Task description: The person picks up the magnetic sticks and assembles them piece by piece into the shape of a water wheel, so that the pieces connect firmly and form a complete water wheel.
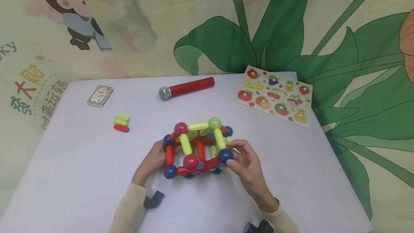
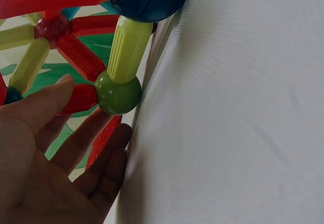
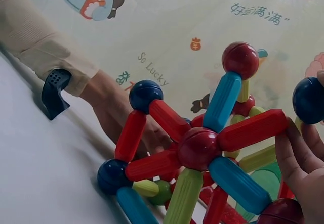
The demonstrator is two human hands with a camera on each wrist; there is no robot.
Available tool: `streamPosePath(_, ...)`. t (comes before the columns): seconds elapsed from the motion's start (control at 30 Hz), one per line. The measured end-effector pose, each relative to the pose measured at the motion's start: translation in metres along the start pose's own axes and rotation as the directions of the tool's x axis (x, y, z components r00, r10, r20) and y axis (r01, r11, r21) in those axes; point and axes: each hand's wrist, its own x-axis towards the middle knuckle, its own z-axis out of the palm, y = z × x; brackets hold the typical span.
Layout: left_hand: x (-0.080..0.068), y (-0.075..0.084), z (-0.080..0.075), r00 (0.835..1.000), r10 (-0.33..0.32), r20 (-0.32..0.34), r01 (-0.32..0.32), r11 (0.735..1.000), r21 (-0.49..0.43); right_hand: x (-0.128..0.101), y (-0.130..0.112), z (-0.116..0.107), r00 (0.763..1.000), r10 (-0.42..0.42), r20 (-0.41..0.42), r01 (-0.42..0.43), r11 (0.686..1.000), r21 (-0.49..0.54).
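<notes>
A cage-like toy structure of magnetic rods and balls (image 1: 201, 150), in red, blue and yellow-green, is between both hands over the front middle of the white table. At its left side, my left hand (image 1: 153, 161) grips it. In the left wrist view the thumb lies on a red rod (image 2: 81, 98) beside a green ball (image 2: 118, 92), with the other fingers behind. My right hand (image 1: 249, 166) pinches a blue ball (image 1: 225, 156) at the near right corner. The right wrist view shows those fingers at the tip of a red rod (image 3: 253, 129), close by the blue ball (image 3: 309, 100).
Two yellow-green rods (image 1: 121, 122) and a red rod (image 1: 121, 128) lie loose at left. Behind them is a small card box (image 1: 100, 96). A red microphone (image 1: 192, 86) lies at the back middle, a fruit puzzle board (image 1: 275, 98) at back right. A printed cloth (image 1: 136, 60) hangs behind.
</notes>
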Motion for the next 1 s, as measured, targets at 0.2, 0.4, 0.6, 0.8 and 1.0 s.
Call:
streamPosePath(0.2,-0.001,-0.001,-0.002,1.000,-0.011,-0.010,0.011,1.000,-0.010,0.001,0.001,0.004,0.999,0.039,0.012,-0.038,0.999,-0.029)
streamPosePath(0.4,-0.002,-0.001,-0.005,0.999,-0.025,-0.022,0.025,1.000,0.002,0.003,-0.002,0.005,0.997,0.070,0.026,-0.068,0.996,-0.055)
streamPosePath(0.6,-0.009,-0.008,-0.034,0.992,0.056,-0.110,-0.047,0.995,0.084,0.003,-0.005,-0.011,1.000,0.018,-0.003,-0.018,0.991,-0.133)
streamPosePath(0.8,-0.020,-0.028,-0.096,0.839,0.231,-0.492,-0.117,0.961,0.251,0.015,0.008,-0.063,0.972,0.007,-0.234,-0.088,0.938,-0.336)
streamPosePath(1.0,-0.015,-0.046,-0.126,0.822,0.173,-0.542,0.033,0.937,0.348,0.032,0.038,-0.111,0.908,0.128,-0.400,-0.282,0.892,-0.355)
